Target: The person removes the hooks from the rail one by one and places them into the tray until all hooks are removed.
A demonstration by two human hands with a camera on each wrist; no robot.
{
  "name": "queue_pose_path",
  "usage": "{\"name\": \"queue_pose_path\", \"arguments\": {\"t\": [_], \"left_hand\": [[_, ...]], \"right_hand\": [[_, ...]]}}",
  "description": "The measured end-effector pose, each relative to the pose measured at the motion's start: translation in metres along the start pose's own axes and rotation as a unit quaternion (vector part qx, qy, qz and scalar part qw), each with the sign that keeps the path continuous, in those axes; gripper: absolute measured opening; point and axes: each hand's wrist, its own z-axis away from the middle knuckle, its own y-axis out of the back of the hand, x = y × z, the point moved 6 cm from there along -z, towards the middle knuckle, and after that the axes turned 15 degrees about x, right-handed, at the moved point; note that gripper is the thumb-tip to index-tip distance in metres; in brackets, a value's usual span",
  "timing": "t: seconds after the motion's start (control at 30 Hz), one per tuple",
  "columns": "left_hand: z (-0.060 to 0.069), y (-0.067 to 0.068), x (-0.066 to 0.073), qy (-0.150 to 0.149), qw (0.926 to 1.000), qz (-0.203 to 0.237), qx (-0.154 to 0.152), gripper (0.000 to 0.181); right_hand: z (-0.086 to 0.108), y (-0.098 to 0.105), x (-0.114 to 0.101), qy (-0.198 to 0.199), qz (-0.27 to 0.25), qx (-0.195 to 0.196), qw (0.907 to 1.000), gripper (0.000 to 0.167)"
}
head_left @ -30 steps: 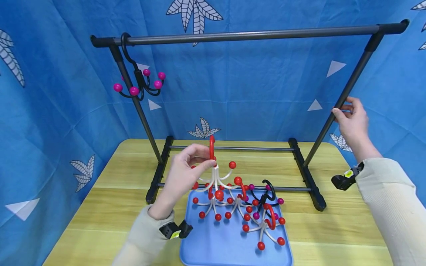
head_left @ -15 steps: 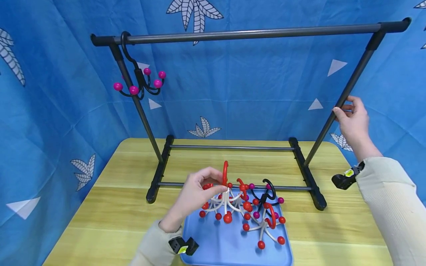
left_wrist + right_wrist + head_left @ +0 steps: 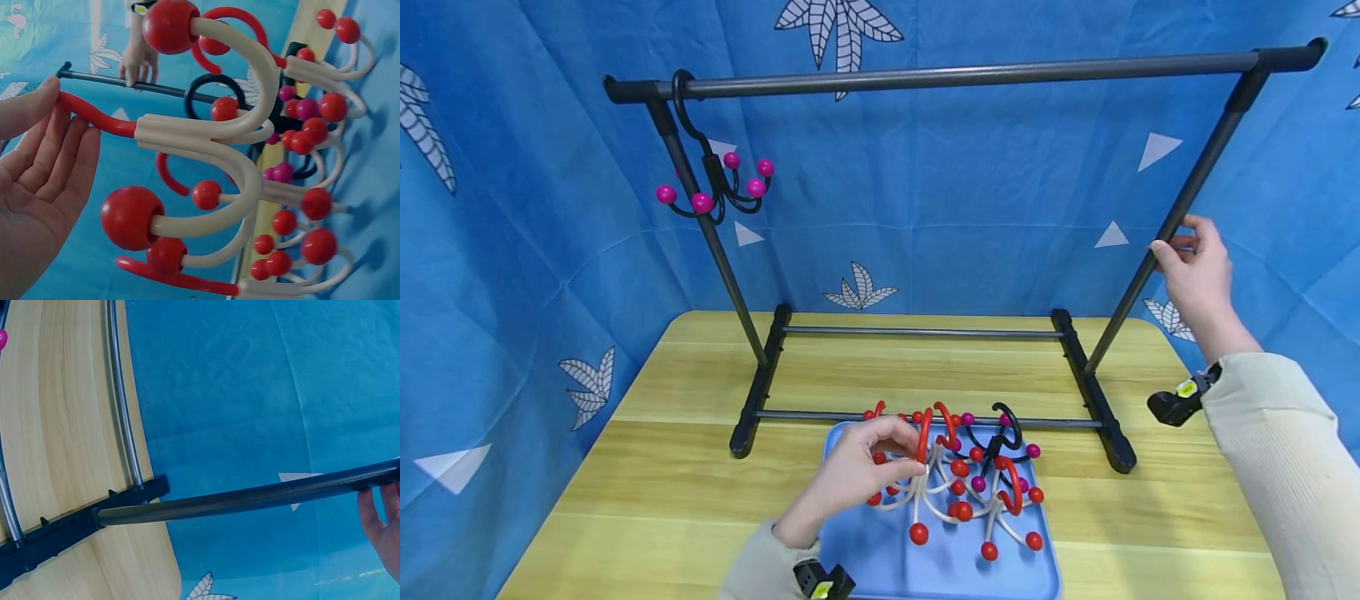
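Note:
My left hand (image 3: 868, 462) pinches the red hook of a white multi-arm hanging hook (image 3: 187, 128) with red ball tips. In the left wrist view this piece is raised above the blue tray (image 3: 872, 558), its curved arms pointing down toward it. Behind and beside it are several similar hooks, among them a white one with a red top (image 3: 1011, 487) and a black one with magenta balls (image 3: 996, 446). My right hand (image 3: 1198, 271) grips the right post (image 3: 1131, 308) of a black rack, thumb in front and fingers behind.
From the left end of the rack's top bar (image 3: 970, 77) hangs a black hook with magenta balls (image 3: 713, 175). The rack's feet (image 3: 1090, 392) and lower rods stand on a wooden table (image 3: 625, 467). A blue patterned curtain (image 3: 925, 200) closes off the back.
My left hand has lowered the white hook with red balls from behind the tray, forward and to the right, over the tray. My right hand stays on the post.

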Motion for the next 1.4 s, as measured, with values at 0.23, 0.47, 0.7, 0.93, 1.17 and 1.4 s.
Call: {"name": "queue_pose_path", "arguments": {"t": [0.23,0.47,0.7,0.93,1.17,1.4], "left_hand": [[0.005,-0.011,-0.018,0.026,0.9992,0.013,-0.025,0.018],[0.010,-0.016,-0.031,0.040,0.9988,0.012,-0.026,0.017],[0.012,-0.020,-0.039,0.051,0.9984,-0.001,-0.026,0.016],[0.014,-0.025,-0.049,0.069,0.9965,-0.014,-0.045,0.017],[0.017,-0.027,-0.055,0.063,0.9955,-0.035,-0.062,0.015],[0.015,-0.020,-0.057,0.060,0.9928,-0.035,-0.097,0.017]], "right_hand": [[0.000,-0.001,0.000,-0.002,-0.004,-0.003,1.0000,0.052],[0.000,0.000,-0.001,0.000,0.002,0.002,1.0000,0.051],[0.000,0.000,0.000,0.001,0.004,0.000,1.0000,0.052],[0.000,0.000,0.000,0.002,-0.009,-0.001,1.0000,0.051],[0.000,-0.001,0.000,0.001,-0.002,0.000,1.0000,0.052],[0.000,-0.001,0.000,0.001,-0.004,0.003,1.0000,0.052]]}}
